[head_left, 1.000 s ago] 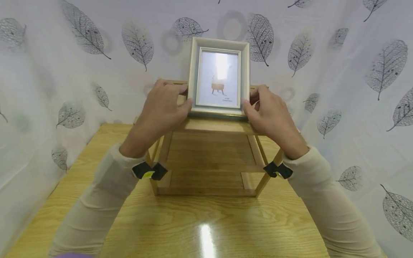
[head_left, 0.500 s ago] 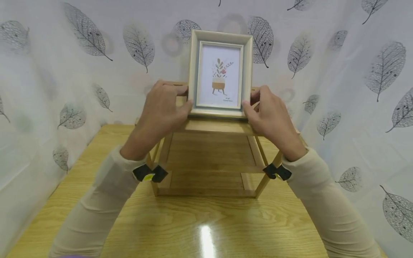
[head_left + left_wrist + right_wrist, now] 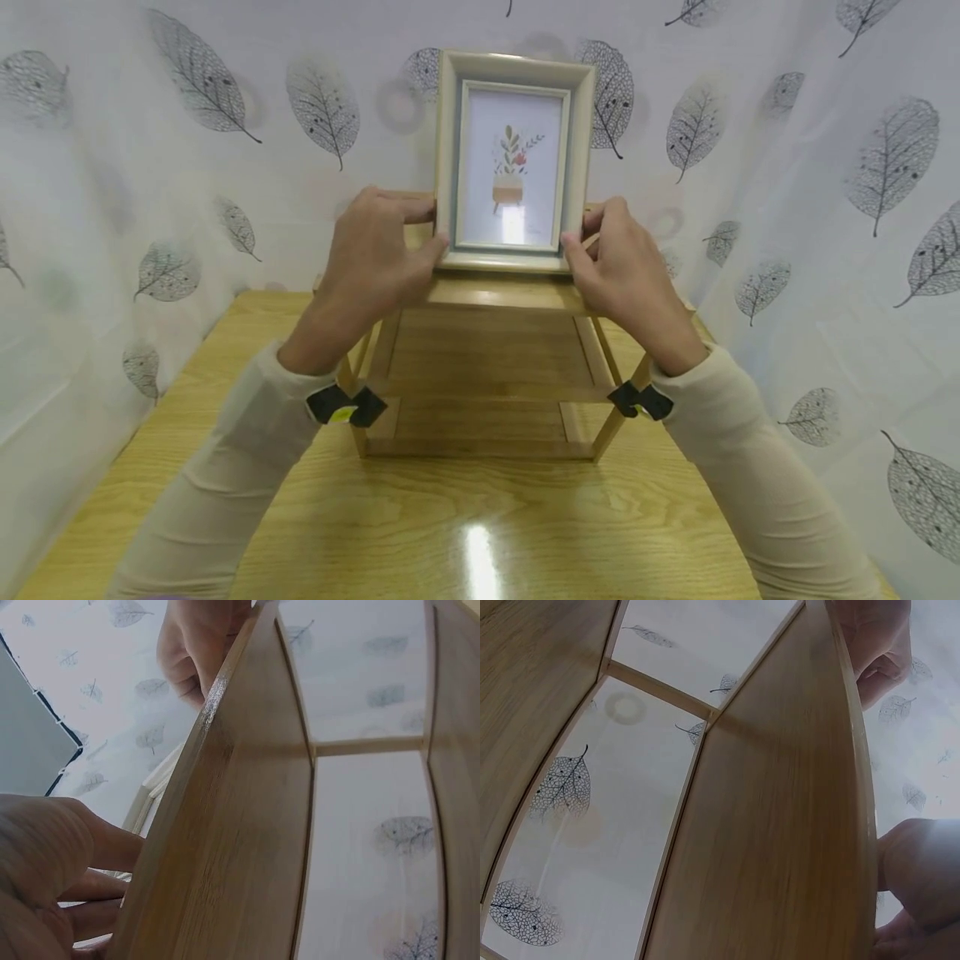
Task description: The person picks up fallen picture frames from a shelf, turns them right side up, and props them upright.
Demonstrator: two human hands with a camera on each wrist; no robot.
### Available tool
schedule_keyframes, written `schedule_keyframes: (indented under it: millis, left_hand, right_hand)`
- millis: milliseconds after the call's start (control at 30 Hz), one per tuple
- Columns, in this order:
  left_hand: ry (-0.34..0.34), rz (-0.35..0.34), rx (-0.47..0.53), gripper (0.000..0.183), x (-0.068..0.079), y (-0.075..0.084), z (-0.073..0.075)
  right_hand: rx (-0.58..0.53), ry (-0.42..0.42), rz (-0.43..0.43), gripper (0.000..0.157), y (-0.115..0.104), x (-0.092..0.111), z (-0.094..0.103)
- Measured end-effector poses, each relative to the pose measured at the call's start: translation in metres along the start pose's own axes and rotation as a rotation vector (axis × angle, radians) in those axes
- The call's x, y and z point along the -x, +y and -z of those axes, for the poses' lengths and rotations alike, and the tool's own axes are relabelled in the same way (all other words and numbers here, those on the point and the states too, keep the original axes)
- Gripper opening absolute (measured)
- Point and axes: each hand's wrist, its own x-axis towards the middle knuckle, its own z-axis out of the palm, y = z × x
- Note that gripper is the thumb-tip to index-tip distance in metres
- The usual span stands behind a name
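Observation:
A cream picture frame (image 3: 513, 104) stands near upright at the front of the top board of a wooden shelf rack (image 3: 487, 350). Its print shows a potted plant with leaves and a red flower. My left hand (image 3: 378, 250) holds the frame's lower left side, thumb at the front edge. On the opposite lower side, my right hand (image 3: 618, 258) grips it the same way. Both hands' other fingers are partly hidden behind the frame. From below, in the left wrist view, a sliver of the picture frame (image 3: 146, 802) shows beyond the board's edge.
The rack has lower boards and slanted side legs, and it stands on a glossy wood-grain table (image 3: 480, 517). A pale curtain (image 3: 720, 50) printed with dark leaves hangs behind and at both sides.
The picture frame's top edge has swung up and forward, so it leans back less. Its bottom edge stays on the board. The glare on the glass has shifted; both hands barely moved.

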Motion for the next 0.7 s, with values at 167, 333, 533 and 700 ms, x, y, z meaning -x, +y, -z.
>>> schedule_keyframes:
  millis: [167, 333, 533, 700]
  left_hand:
    - [-0.024, 0.006, 0.026, 0.031, -0.001, 0.000, 0.002]
    - [-0.127, 0.068, -0.003, 0.041, -0.006, 0.001, 0.006]
    - [-0.199, 0.121, 0.091, 0.044, -0.013, 0.000, 0.009]
    - [-0.233, 0.166, 0.166, 0.045, -0.016, 0.000, 0.010]
  right_hand:
    - [0.001, 0.008, -0.003, 0.027, 0.001, 0.000, -0.002]
    - [0.001, 0.007, -0.012, 0.028, 0.002, 0.000, -0.003]
    - [0.002, -0.002, -0.012, 0.030, 0.000, 0.000, -0.002]
    - [0.005, 0.004, -0.005, 0.028, 0.001, -0.001, -0.004]
